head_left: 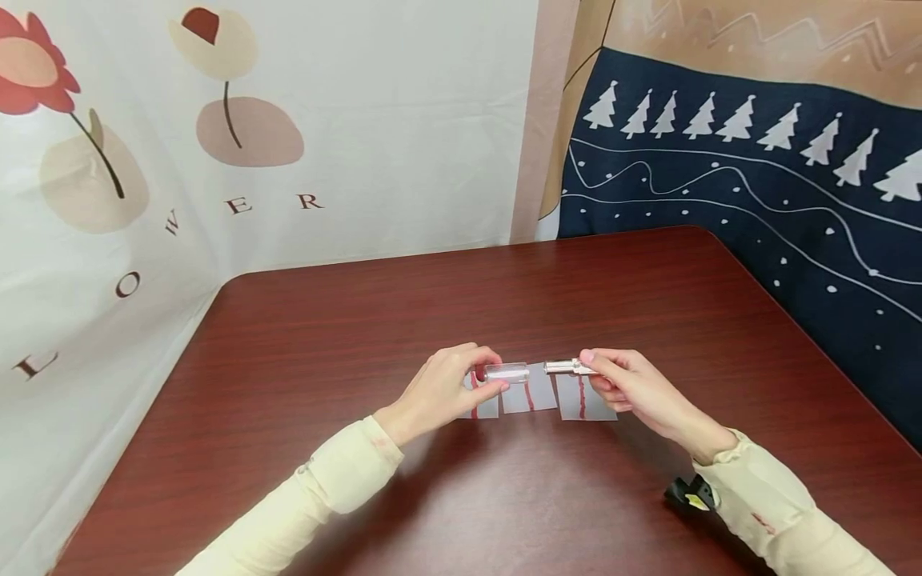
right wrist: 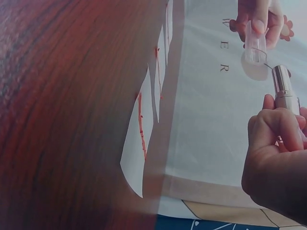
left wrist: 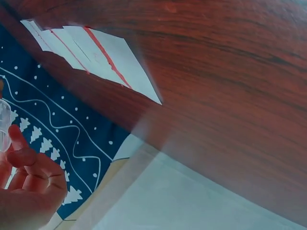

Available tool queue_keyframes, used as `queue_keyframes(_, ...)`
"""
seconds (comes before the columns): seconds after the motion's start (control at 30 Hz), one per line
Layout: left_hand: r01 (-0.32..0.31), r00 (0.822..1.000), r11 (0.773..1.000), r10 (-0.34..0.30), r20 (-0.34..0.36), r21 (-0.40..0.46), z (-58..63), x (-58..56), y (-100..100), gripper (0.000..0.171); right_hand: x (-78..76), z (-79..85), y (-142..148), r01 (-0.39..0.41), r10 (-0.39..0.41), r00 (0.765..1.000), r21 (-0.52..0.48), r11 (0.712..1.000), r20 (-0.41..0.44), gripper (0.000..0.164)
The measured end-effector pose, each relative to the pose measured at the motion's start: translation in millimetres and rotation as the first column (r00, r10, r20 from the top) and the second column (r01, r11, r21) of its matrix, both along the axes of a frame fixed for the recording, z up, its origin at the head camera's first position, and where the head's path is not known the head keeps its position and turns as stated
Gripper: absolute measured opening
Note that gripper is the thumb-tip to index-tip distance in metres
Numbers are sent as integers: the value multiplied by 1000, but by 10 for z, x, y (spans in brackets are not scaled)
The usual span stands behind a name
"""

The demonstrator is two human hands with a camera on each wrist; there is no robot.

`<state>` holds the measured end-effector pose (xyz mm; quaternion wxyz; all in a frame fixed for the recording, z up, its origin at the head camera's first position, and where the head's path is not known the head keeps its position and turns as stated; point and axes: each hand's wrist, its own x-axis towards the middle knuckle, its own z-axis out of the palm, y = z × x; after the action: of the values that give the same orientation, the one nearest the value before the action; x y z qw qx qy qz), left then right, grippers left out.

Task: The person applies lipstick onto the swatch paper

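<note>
In the head view my left hand (head_left: 450, 386) pinches a clear lipstick cap (head_left: 507, 372) between thumb and fingers. My right hand (head_left: 641, 392) grips a silver lipstick tube (head_left: 565, 366), its metal end pointing left towards the cap. A short gap separates cap and tube, and both lie nearly in line. The right wrist view shows the clear cap (right wrist: 255, 45) above the shiny tube (right wrist: 283, 84). Behind and below the hands are paper pieces with red streaks, the middle one (head_left: 515, 398) partly under the cap in view. The right paper (head_left: 594, 404) lies below the tube.
The papers lie on a dark red-brown wooden table (head_left: 346, 320). A white cloth with printed flowers (head_left: 403, 120) hangs behind it, and a navy cloth with white trees (head_left: 720, 176) hangs at the right. A black strapped device (head_left: 689, 494) sits at the right wrist.
</note>
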<state>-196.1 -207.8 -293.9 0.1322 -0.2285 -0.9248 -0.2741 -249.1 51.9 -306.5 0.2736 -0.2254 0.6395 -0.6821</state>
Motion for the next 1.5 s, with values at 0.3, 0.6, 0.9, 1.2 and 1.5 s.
queue_keyframes(0.3,34,999,997,-33,-14,69,-59,25,89,21,43,-45,-1,10,-11,1000,51,999,21,25)
queue_keyframes(0.6,57,992,995,-48,-114,77,-58,-39,140,20,7,-6,-33,15,-15,1000,84,996,-4,28)
queue_keyframes(0.9,63,985,998,-59,-164,22,-89,-58,226,23,5,1,-74,13,-13,1000,134,991,-3,30)
queue_keyframes(1.2,87,987,995,-79,-142,48,-122,-84,296,19,16,-13,-110,2,-4,1000,128,992,20,28)
queue_keyframes(1.5,51,960,998,-58,-275,-30,-140,-99,336,21,-7,-59,-138,-40,27,996,145,989,85,42)
